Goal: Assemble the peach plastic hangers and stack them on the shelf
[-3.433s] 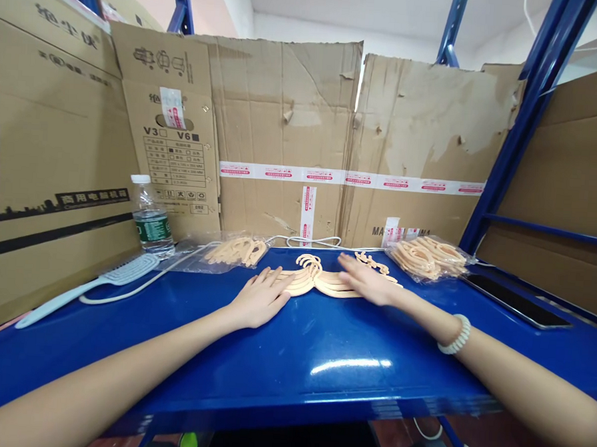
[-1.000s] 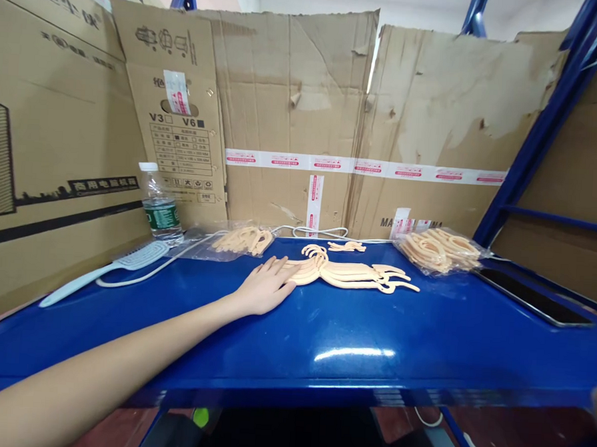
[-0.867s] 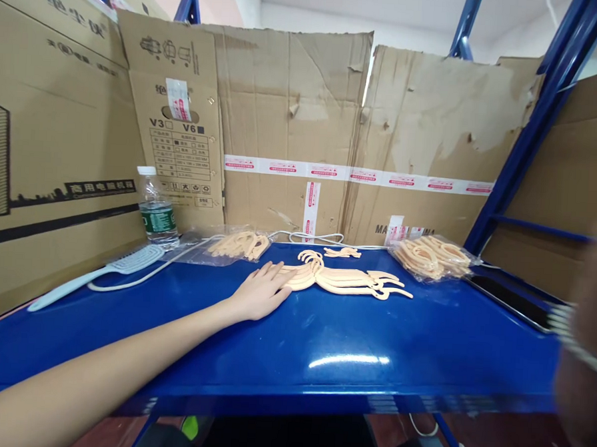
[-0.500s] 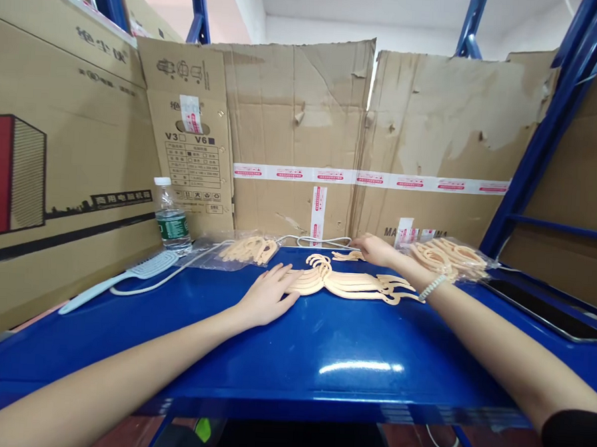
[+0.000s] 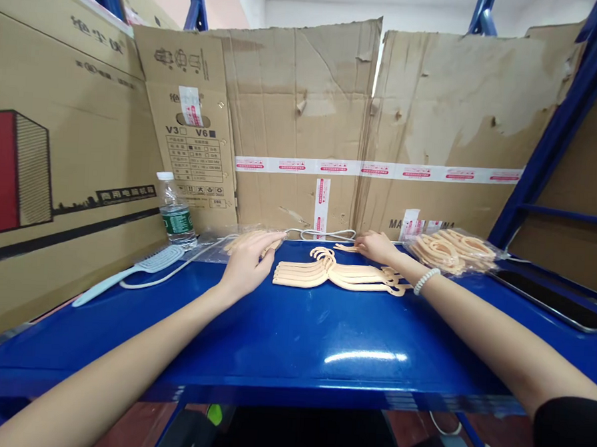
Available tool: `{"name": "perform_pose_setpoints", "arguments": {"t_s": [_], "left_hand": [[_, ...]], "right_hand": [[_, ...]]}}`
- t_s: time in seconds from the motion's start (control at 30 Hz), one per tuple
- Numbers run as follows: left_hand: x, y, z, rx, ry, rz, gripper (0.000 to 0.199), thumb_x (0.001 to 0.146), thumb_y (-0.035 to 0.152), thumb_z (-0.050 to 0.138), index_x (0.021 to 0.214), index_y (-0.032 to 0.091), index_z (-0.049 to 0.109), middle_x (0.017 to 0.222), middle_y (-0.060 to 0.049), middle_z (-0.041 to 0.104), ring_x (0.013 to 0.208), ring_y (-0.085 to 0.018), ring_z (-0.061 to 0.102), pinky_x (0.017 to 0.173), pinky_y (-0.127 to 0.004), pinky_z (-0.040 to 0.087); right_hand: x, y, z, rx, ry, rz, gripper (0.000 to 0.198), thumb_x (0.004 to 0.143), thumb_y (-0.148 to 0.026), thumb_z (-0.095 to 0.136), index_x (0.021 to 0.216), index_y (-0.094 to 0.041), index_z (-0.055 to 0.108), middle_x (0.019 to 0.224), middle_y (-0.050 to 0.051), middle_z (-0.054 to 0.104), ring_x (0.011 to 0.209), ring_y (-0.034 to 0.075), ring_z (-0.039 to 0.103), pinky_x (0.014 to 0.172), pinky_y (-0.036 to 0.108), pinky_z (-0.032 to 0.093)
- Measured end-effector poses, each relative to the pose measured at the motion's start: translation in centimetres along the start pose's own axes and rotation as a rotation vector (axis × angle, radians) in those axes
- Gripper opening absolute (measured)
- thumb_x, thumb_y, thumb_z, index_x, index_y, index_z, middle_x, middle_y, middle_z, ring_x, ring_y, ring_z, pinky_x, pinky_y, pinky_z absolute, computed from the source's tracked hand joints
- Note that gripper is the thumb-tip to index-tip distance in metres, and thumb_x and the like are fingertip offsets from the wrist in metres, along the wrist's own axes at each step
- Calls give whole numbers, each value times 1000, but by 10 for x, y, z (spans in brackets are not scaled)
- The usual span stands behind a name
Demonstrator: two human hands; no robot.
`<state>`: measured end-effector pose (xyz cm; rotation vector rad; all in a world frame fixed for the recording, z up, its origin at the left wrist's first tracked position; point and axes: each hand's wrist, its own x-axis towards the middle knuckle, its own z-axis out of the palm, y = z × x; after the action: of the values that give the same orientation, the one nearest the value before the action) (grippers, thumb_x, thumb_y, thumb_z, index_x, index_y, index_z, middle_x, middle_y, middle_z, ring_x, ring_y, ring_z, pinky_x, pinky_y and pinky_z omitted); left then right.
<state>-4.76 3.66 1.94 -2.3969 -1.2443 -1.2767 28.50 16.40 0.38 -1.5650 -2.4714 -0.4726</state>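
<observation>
Several beige plastic hangers (image 5: 303, 274) lie overlapped in a fanned row on the blue tabletop, hooks pointing to the back. My left hand (image 5: 250, 261) is over the clear bag of beige plastic pieces (image 5: 237, 242) to their left, fingers stretched out and nothing visibly gripped. They hide part of the bag. Behind the row, my right hand (image 5: 376, 246) has its fingers curled down on small beige plastic pieces (image 5: 346, 248), whose ends stick out to the left. Its fingertips are partly hidden. A second clear bag of beige pieces (image 5: 452, 250) lies right of that hand.
At the left are a water bottle (image 5: 177, 214) and a pale blue hairbrush (image 5: 151, 262). A white cable (image 5: 322, 234) runs along the back, against cardboard panels (image 5: 303, 130). A dark phone (image 5: 549, 300) lies at the right, near a blue metal upright (image 5: 542, 149).
My left hand has moved off the left end of the hanger row, leftward and back to the bag. My right hand stays by the small pieces. The view has shifted slightly.
</observation>
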Motion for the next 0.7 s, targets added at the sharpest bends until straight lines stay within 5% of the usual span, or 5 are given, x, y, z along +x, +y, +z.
{"name": "perform_pose_setpoints", "arguments": {"t_s": [0.2,0.3,0.37,0.5,0.7], "left_hand": [[-1,0,1,-64,-6,-31,35,85,23,45,113,19,66,116,-5,68,109,-22,60,96,-36,46],[-2,6,5,-188,-70,-147,30,82,26,51,104,17,69,93,-5,73,84,-19,66,74,-29,52],[-5,15,9,-283,-154,-252,25,80,29,55,95,17,71,77,-4,71,68,-16,64,62,-26,50],[-13,37,20,-613,-312,-413,30,75,34,66,98,15,70,66,-3,67,56,-14,60,55,-25,50],[-24,47,32,-944,-206,-619,36,63,36,80,85,13,64,78,-4,67,61,-13,62,56,-25,53]], "right_hand": [[-3,-2,-14,99,152,101,27,92,-20,43,96,-12,68,102,16,69,99,25,62,82,31,43],[-14,-17,-22,204,239,128,26,91,-23,44,98,-13,67,100,13,70,92,22,64,78,29,46],[-27,-37,-27,460,287,123,21,87,-26,50,89,-15,68,88,9,72,79,19,65,73,29,48],[-60,-94,-38,1159,138,31,25,76,-40,64,80,-15,66,73,5,70,59,15,62,54,26,47],[-85,-149,-50,1383,0,-61,26,69,-39,73,75,-15,65,69,3,69,59,12,61,54,23,47]]}}
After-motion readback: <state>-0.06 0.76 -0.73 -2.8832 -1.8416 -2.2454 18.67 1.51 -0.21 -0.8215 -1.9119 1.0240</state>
